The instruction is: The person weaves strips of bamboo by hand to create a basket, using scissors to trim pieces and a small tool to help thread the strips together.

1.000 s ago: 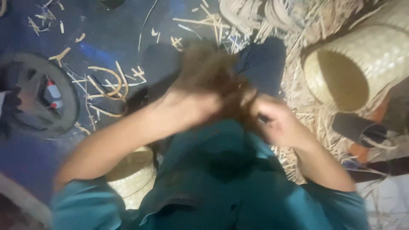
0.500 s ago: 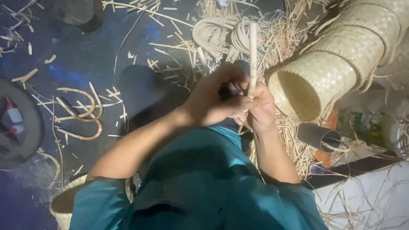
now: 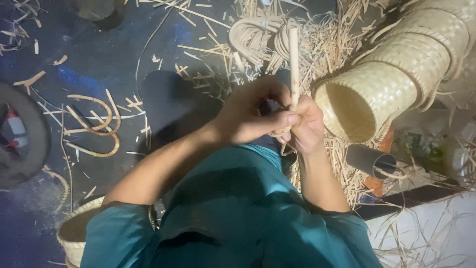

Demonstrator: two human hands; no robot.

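A pale cane stick point(image 3: 294, 59) stands almost upright in front of my chest. My right hand point(image 3: 307, 126) grips its lower end. My left hand point(image 3: 253, 114) is closed beside it, thumb pressed against the stick near my right fingers. Something dark shows between my two hands; I cannot tell what it is. My teal sleeves and shirt point(image 3: 233, 213) fill the lower part of the view.
A stack of woven cylindrical baskets point(image 3: 396, 74) lies on its side at the right. Coiled cane point(image 3: 258, 37) and straw scraps litter the dark floor. A curled cane strip point(image 3: 94, 126) lies left, a dark tube point(image 3: 369, 161) right, a small basket point(image 3: 74, 233) at lower left.
Both hands have come together on the stick and raised it upright; a second ago they were blurred over a dark bundle. The view has shifted toward the baskets.
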